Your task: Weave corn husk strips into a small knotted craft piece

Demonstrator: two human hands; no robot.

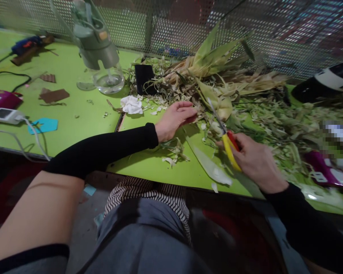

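My right hand (255,161) is closed round the yellow and red handles of a pair of scissors (224,135), whose blades point up and left into a pile of corn husks (217,82). My left hand (174,118) rests on the green table (82,118) at the pile's near edge, fingers curled on husk scraps; what it grips, if anything, is hidden. A long pale husk strip (208,165) lies between my hands near the table's front edge. Both arms wear black sleeves.
A clear-based appliance (98,49) stands at the back. A crumpled white tissue (131,104) and a black block (144,78) lie by the husks. A white device (5,115), a blue card (44,125) and brown pieces (53,95) lie left. Perforated metal mesh (274,34) runs behind.
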